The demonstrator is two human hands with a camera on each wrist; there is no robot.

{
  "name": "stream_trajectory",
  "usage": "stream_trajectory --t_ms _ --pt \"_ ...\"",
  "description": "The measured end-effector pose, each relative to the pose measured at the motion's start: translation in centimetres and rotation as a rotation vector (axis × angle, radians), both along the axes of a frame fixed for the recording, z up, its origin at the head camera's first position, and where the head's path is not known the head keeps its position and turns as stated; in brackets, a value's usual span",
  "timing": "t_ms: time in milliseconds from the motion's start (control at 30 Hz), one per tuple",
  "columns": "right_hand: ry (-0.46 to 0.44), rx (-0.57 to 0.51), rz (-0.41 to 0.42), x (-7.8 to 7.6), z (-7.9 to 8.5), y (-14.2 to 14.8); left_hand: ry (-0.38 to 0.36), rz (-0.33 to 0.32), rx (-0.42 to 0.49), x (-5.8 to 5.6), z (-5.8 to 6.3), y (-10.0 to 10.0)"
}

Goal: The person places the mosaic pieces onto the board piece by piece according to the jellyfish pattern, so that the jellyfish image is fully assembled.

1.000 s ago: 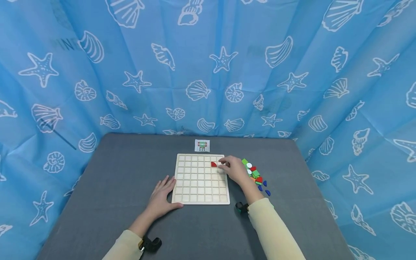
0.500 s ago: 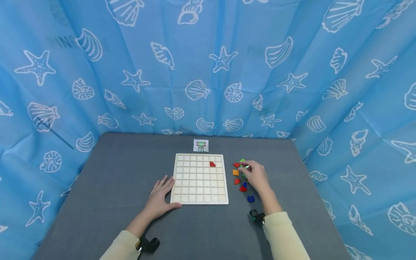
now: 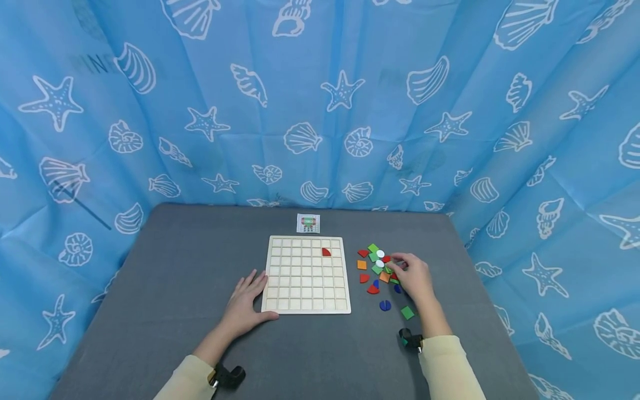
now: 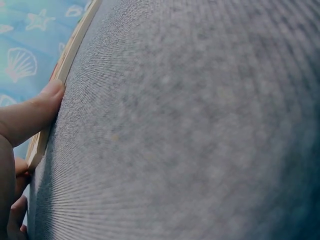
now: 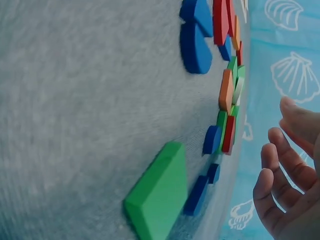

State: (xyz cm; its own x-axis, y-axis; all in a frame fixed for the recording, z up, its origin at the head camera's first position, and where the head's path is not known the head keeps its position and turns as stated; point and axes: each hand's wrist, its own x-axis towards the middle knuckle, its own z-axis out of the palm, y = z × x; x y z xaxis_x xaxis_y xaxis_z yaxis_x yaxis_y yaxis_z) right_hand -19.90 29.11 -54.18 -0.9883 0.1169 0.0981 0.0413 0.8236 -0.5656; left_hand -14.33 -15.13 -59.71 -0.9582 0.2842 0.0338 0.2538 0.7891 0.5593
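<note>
A square wooden grid board [image 3: 306, 314] lies on the grey table, with one red quarter-circle piece [image 3: 326, 252] in a cell of its upper right part. My left hand [image 3: 244, 309] rests at the board's near left corner, fingers spread along the left edge. In the left wrist view, its thumb [image 4: 47, 102] lies against the board's side. My right hand [image 3: 416, 278] hovers over the right side of a loose pile of coloured pieces, fingertips close over a green piece [image 3: 388, 269]. The right wrist view shows its fingers [image 5: 295, 160] loosely bent with a gap to the thumb.
Right of the board lie red, green, orange, white and blue pieces, among them an orange square [image 3: 361, 265], a white disc [image 3: 380, 254] and two blue half-circles [image 3: 385, 305]. A green square [image 3: 407, 313] lies nearer me. A printed pattern card [image 3: 308, 223] sits behind the board.
My right hand has moved from over the board's upper right to the pile, then farther right across it, uncovering more pieces. The left hand has kept its place at the board.
</note>
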Motion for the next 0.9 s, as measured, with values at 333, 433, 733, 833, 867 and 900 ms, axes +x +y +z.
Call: stream_trajectory --t_ms 333,433,733,833,867,900 --pt "-0.152 0.041 -0.041 -0.2 -0.6 0.5 0.015 0.001 0.010 0.1 0.1 -0.1" --pt "-0.201 0.037 -0.042 -0.3 -0.7 0.6 0.014 0.002 0.007 0.1 0.1 -0.1" --pt "-0.236 0.059 -0.067 -0.9 -0.8 0.2 0.008 0.001 0.005 0.0 -0.2 -0.1" --pt "-0.252 0.076 -0.072 -1.1 -0.7 0.0 0.010 0.003 0.005 0.0 -0.3 -0.2" --pt "-0.258 0.081 -0.074 -1.2 -0.7 0.0 0.009 0.002 0.006 0.0 -0.3 -0.2" --pt "-0.263 0.085 -0.071 -1.2 -0.7 0.0 0.010 0.002 0.005 0.0 -0.4 -0.2"
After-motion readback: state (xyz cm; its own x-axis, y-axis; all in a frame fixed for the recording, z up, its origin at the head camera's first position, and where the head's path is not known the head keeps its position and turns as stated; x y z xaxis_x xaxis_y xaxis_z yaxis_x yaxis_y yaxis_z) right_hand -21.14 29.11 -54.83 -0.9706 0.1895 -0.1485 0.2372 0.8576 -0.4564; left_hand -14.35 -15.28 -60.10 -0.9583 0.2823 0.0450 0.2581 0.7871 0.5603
